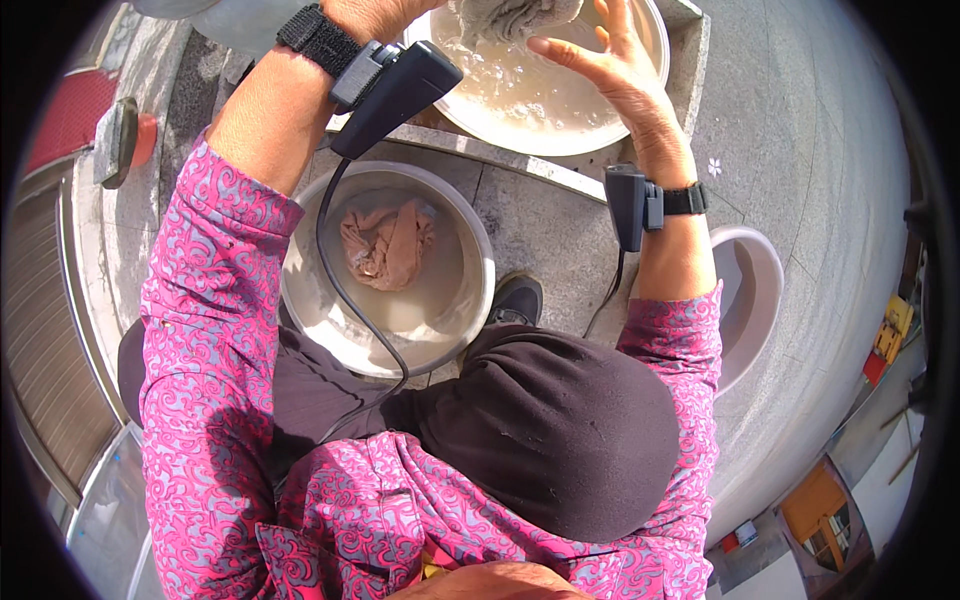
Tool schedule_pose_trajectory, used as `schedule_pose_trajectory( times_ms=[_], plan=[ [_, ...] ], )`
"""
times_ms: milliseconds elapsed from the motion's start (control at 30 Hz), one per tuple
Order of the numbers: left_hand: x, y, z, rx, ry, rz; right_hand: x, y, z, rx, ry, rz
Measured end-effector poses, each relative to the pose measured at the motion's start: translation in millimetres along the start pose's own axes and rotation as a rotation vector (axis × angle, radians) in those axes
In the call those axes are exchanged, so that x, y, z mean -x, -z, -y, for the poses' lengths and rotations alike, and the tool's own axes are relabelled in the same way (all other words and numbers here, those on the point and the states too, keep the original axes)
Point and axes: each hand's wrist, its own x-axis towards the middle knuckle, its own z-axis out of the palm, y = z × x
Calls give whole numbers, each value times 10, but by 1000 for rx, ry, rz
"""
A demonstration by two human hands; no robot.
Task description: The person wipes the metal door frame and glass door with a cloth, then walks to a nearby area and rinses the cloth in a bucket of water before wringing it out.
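At the top edge, a wet grey cloth (pixel 517 16) is above the bubbling, cloudy water of a large white basin (pixel 536 142). My right hand (pixel 626 64) reaches over this basin with thumb and fingers spread, its thumb tip close beside the cloth. Only the heel of my left hand (pixel 379 16) shows to the left of the cloth; its fingers are cut off by the picture's edge, so its grip is hidden. Nearer to me, a second round basin (pixel 480 281) stands on the floor, with a crumpled brownish-pink cloth (pixel 390 244) lying in murky water.
A low stone ledge (pixel 517 161) runs between the two basins. A pale lilac tub (pixel 757 307) stands right of my right forearm. My dark shoe (pixel 519 296) is beside the near basin. A black cable (pixel 352 300) hangs from my left wrist device (pixel 397 94) across that basin.
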Motion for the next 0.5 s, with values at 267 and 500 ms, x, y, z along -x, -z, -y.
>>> schedule_pose_trajectory(
  times_ms=[267,500],
  plan=[
    [-91,-139,641,1055,249,-27,-160,-626,-549,-388,236,-295],
    [44,234,809,296,341,26,-29,-438,-212,-1303,-261,-168]
  ],
)
